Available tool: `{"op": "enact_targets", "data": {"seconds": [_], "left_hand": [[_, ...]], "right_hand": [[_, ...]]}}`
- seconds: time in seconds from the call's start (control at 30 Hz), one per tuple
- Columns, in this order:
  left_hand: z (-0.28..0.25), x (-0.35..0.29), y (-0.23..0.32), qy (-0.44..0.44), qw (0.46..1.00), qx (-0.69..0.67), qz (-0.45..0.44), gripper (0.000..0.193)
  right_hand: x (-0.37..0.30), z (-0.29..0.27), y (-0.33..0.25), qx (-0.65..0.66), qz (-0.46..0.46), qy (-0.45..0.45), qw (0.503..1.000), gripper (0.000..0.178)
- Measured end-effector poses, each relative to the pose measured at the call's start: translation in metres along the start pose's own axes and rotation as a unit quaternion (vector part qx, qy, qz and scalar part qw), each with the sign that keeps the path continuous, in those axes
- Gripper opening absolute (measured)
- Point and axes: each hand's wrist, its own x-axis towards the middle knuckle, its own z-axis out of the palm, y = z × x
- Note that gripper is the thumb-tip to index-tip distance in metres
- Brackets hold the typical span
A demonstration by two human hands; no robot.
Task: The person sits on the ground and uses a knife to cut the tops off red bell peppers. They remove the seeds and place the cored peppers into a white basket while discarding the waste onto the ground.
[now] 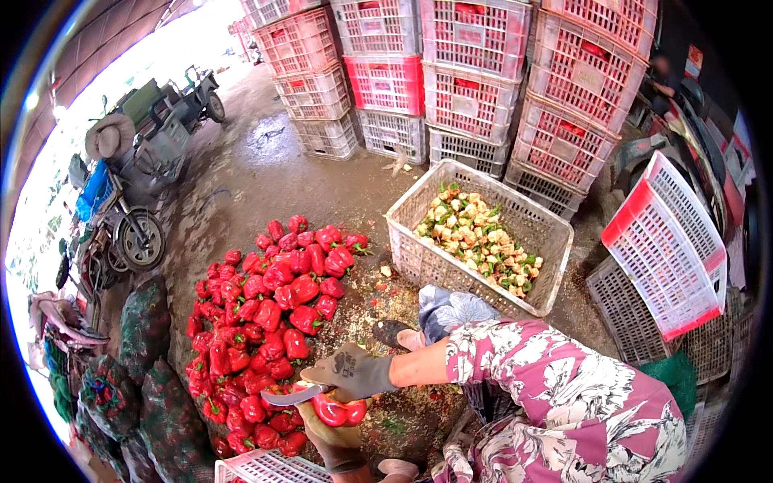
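In the head view, a knife [290,396] is gripped by the right hand [345,372], which is gloved in grey, and its blade is pointed toward the left. A red pepper [332,410] is grasped by the left hand [334,439], gloved as well and placed nearer; how its fingers are set beneath cannot be fully told. The pepper is held just beside the near right edge of a heap of loose red peppers [270,294], with a near crate [278,469] below.

The greatest risk is judged to lie at the blade: it is held close to the left hand, so a finger could be nicked if the edge were turned aside by the glossy skin or if the pepper were twisted in the glove. The blade's tip could also be caught on the heap, since little room is left between them.

The heap is held in by no wall, so peppers could be sent rolling if its edge were knocked. Footing could be lost by the dark shoe [390,332] on the littered floor [386,310]. Farther right, pale cores could be spilled if the core crate [481,283] were pushed over by a leg. At the right, a white and red crate [670,245] is tilted and could be made to slide by a bump.
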Motion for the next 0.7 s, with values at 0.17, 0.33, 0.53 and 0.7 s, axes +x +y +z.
{"op": "enact_targets", "data": {"seconds": [0.17, 0.33, 0.53, 0.7], "left_hand": [[-0.017, -0.003, -0.004, -0.019, 0.991, -0.12, -0.055, 0.047], [-0.013, -0.014, 0.002, -0.062, 0.949, -0.298, -0.087, 0.05], [-0.049, -0.024, 0.006, -0.22, 0.843, -0.48, -0.103, 0.084], [-0.063, -0.034, 0.016, -0.228, 0.837, -0.495, -0.05, 0.089]], "right_hand": [[0.003, -0.047, -0.027, 0.128, 0.088, -0.001, 0.988, 0.044], [0.011, -0.083, -0.021, 0.373, 0.219, 0.023, 0.901, 0.027], [-0.044, -0.166, 0.083, -0.114, 0.035, 0.257, 0.959, 0.054], [-0.066, -0.203, 0.098, -0.038, 0.211, 0.27, 0.939, 0.036]]}}
